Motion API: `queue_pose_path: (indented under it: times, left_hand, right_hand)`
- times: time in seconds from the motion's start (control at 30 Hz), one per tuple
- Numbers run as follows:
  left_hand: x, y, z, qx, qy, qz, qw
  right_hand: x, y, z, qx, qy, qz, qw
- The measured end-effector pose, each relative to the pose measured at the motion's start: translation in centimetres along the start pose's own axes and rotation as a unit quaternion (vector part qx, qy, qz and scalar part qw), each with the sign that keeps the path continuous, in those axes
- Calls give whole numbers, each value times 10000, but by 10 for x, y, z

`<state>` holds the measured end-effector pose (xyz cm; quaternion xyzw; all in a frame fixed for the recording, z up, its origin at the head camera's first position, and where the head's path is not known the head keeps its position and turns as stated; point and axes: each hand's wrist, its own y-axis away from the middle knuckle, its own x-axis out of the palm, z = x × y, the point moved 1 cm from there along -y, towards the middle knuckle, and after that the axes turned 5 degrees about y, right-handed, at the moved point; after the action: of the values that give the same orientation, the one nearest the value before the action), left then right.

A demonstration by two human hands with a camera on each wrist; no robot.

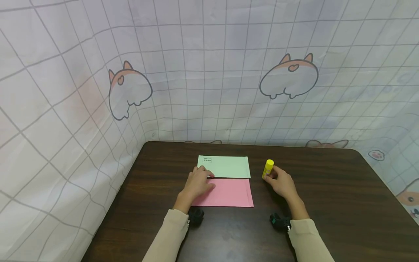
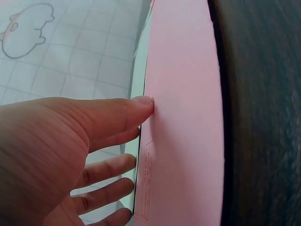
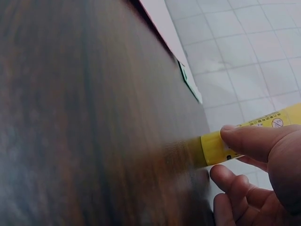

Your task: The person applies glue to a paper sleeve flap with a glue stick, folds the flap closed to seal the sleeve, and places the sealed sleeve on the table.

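Observation:
A green envelope lies flat above a pink envelope on the dark table, their long edges close together in the head view. My left hand rests at their left ends. In the left wrist view its thumb touches the pink envelope, while the other fingers reach toward the green one. To the right of the envelopes, my right hand holds a yellow glue stick upright by its lower part. From the right wrist, the glue stick is seen pinched by the thumb, its end at the tabletop.
The dark wood table has rounded far corners. A white grid-patterned curtain with cartoon animals hangs behind it and along its sides. A black wrist device sits on the left wrist, another on the right.

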<state>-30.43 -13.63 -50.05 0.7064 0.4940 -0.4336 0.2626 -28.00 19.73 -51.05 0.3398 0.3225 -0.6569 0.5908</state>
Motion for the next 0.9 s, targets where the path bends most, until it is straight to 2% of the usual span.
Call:
queue_pose_path:
  times: [0.3, 0.5, 0.77, 0.9]
  left_hand:
    - [-1, -1, 0, 18, -16, -21, 10000]
    - [-5, -3, -1, 100, 177, -53, 9998]
    - [-16, 1, 6, -13, 476, -425, 9980]
    - [-24, 6, 12, -81, 421, -621, 9971]
  right_hand:
    - [0, -3, 1, -13, -10, 55, 10000]
    - [-2, -5, -2, -34, -151, 157, 9998]
    - [-9, -1, -7, -48, -486, 462, 9977]
    - [-17, 3, -11, -179, -544, 511, 9971]
